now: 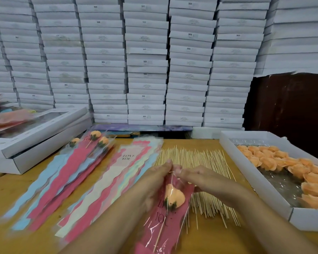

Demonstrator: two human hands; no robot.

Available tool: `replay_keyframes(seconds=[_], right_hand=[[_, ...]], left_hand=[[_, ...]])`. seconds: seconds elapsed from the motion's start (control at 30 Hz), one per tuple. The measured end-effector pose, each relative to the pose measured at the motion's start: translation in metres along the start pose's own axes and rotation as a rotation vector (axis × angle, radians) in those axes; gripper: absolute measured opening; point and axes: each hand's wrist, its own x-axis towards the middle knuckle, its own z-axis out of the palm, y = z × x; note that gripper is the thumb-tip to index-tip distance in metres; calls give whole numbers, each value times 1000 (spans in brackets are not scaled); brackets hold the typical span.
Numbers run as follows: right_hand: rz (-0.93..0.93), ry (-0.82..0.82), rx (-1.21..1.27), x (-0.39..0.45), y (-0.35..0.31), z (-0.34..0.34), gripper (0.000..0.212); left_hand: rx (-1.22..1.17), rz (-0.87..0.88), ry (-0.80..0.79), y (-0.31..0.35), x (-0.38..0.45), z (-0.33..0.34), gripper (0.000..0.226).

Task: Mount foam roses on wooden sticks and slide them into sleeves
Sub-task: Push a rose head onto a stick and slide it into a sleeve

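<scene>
While both hands work at its top edge, a pink sleeve (165, 222) printed with lettering lies on the wooden table (35, 241) with an orange foam rose (173, 196) on a thin wooden stick (159, 235) already inside it. The left hand (154, 176) and the right hand (196, 177) each pinch the clear film at the sleeve's mouth, fingertips almost meeting. Directly behind and right of the sleeve spreads a loose bed of bare wooden sticks (200, 158). Left of the sleeve, fanned stacks of empty sleeves (106, 182) in pink, blue and cream cover the table, and farther left lie finished sleeved roses (94, 142). Far right of the sleeve, a white tray (246, 171) holds loose orange roses (283, 164). Beyond the sleeve, white boxes (145, 61) are stacked high.
</scene>
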Motion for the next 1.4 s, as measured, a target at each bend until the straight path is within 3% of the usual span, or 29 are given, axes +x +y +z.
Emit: replay_keyframes(seconds=[0.13, 0.3, 0.4, 0.5, 0.57, 0.63, 0.73, 0.9, 0.97, 1.07, 1.2, 1.4], right_hand=[[-84, 108, 79, 0, -1, -2, 40], [-80, -46, 81, 0, 6, 6, 36], [-135, 72, 154, -1, 7, 7, 33], [-98, 299, 372, 1, 16, 6, 54], [-25, 254, 486, 0, 25, 9, 67], [45, 118, 516, -1, 33, 15, 67], [84, -1, 539, 2, 43, 25, 63], [76, 108, 476, 11, 49, 26, 26], [74, 178, 505, 16, 51, 21, 15], [68, 293, 555, 26, 51, 12, 20], [47, 452, 662, 39, 57, 4, 19], [43, 506, 783, 42, 68, 5, 18]], left_hand=[[17, -4, 8, -1, -1, 0, 38], [33, 1, 20, 0, -4, 5, 36], [43, 33, 38, 1, -3, 4, 38], [1, 54, 56, 5, 0, 2, 40], [-36, 70, 83, 6, 2, 1, 41], [-79, 72, 109, 6, 7, 0, 42], [-157, 79, 151, 5, 15, 0, 41], [-173, 73, 163, -1, 26, -3, 41], [-163, 33, 130, -5, 27, -6, 45], [-42, -39, 4, -15, 25, -9, 53], [160, -107, -163, -30, 20, -9, 43], [227, -119, -298, -44, 12, -2, 42]])
